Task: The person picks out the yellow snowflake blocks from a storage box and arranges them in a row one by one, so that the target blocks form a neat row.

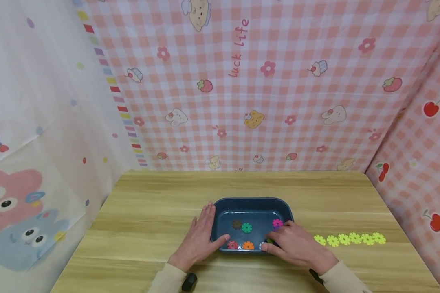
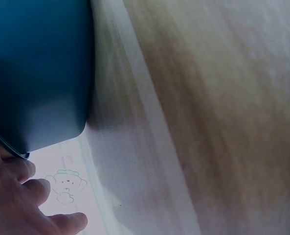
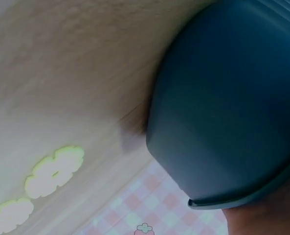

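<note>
A dark blue rectangular tray (image 1: 253, 201) stands on the table, with several flower-shaped plastic discs inside. A brown disc (image 1: 236, 224) and a green disc (image 1: 246, 228) lie mid-tray. Nearer the front wall are a red disc (image 1: 232, 245), an orange disc (image 1: 248, 245) and a partly covered white one. My left hand (image 1: 199, 238) lies against the tray's left side, fingers straight, thumb over the near-left corner. Over the right rim reaches my right hand (image 1: 297, 244), fingers bent down beside a pink disc (image 1: 277, 223). Yellow-green shows between its thumb and forefinger; I cannot tell whether they pinch it.
Several yellow-green discs (image 1: 354, 238) form a row on the wood-grain table (image 1: 150, 228) to the right of the tray. A pink checked cloth (image 1: 256, 89) hangs behind the table. White printed cloth (image 1: 58, 101) stands at the left, another checked cloth at the right.
</note>
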Demonstrator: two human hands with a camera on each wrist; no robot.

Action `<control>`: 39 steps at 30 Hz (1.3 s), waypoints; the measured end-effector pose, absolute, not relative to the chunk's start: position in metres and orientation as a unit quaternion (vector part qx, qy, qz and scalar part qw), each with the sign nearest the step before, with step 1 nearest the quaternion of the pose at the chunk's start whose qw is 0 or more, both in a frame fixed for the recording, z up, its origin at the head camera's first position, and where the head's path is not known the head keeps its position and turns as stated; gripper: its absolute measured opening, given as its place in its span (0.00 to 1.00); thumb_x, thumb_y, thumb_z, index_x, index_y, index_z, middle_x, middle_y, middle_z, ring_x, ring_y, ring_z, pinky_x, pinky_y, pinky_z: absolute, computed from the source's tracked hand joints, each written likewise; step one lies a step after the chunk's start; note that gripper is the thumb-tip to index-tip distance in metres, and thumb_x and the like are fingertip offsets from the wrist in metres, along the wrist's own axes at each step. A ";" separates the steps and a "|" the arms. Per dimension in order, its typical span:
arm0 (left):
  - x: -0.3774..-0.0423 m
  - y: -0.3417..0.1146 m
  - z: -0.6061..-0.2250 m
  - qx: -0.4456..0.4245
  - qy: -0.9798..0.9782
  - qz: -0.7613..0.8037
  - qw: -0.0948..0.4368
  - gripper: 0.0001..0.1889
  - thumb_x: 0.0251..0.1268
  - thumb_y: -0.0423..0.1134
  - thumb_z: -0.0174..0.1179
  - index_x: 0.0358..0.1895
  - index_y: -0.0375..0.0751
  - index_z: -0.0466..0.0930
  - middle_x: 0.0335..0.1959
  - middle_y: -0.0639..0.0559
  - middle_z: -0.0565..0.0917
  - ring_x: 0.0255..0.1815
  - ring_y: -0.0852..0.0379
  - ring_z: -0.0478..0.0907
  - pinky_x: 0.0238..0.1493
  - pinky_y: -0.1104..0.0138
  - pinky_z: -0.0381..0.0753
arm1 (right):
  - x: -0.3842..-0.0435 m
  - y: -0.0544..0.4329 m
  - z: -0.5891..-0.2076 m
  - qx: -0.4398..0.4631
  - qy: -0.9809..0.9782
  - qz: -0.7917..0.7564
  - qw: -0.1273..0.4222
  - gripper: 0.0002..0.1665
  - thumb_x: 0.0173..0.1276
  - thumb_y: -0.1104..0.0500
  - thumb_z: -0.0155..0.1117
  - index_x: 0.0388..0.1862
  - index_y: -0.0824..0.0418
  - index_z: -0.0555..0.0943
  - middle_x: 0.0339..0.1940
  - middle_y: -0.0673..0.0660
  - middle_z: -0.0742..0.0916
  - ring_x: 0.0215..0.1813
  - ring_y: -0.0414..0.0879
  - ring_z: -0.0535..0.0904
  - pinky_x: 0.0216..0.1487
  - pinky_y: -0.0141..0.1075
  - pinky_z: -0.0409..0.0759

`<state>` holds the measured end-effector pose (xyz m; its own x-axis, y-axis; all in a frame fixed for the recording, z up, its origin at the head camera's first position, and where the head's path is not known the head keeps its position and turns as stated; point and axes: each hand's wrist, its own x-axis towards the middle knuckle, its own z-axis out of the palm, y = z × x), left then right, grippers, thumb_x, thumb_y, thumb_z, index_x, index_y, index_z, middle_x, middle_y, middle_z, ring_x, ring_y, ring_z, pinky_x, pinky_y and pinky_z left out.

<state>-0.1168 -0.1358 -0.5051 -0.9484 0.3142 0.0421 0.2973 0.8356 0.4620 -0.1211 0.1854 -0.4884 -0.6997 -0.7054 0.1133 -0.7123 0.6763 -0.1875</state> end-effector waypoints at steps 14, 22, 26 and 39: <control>-0.115 -0.136 -0.504 0.157 0.957 0.241 0.021 0.52 0.72 0.66 0.55 0.84 0.34 0.46 0.86 0.43 0.44 0.86 0.43 0.41 0.79 0.38 0.49 | -0.136 0.171 -0.480 0.356 -0.918 0.166 -0.053 0.24 0.82 0.43 0.54 0.58 0.56 0.86 0.52 0.51 0.90 0.55 0.48 0.85 0.56 0.55 0.81; -0.115 -0.136 -0.504 0.155 0.957 0.245 0.021 0.51 0.72 0.66 0.56 0.84 0.35 0.46 0.86 0.43 0.44 0.86 0.43 0.41 0.79 0.38 0.49 | -0.151 0.171 -0.477 0.355 -0.911 0.203 -0.047 0.18 0.69 0.66 0.72 0.58 0.64 0.85 0.53 0.55 0.89 0.55 0.50 0.85 0.56 0.48 0.85; -0.115 -0.136 -0.505 0.154 0.957 0.243 0.022 0.51 0.73 0.66 0.55 0.84 0.35 0.46 0.86 0.43 0.44 0.86 0.43 0.41 0.79 0.38 0.49 | -0.158 0.171 -0.474 0.384 -0.900 0.198 -0.050 0.17 0.67 0.67 0.74 0.55 0.64 0.86 0.49 0.54 0.87 0.53 0.49 0.84 0.53 0.46 0.85; -0.116 -0.135 -0.504 0.154 0.957 0.243 0.020 0.51 0.72 0.66 0.56 0.84 0.35 0.46 0.86 0.43 0.45 0.85 0.42 0.42 0.79 0.38 0.50 | -0.168 0.161 -0.479 0.356 -0.912 0.161 -0.129 0.19 0.62 0.64 0.79 0.53 0.62 0.88 0.47 0.54 0.84 0.47 0.46 0.80 0.52 0.45 0.84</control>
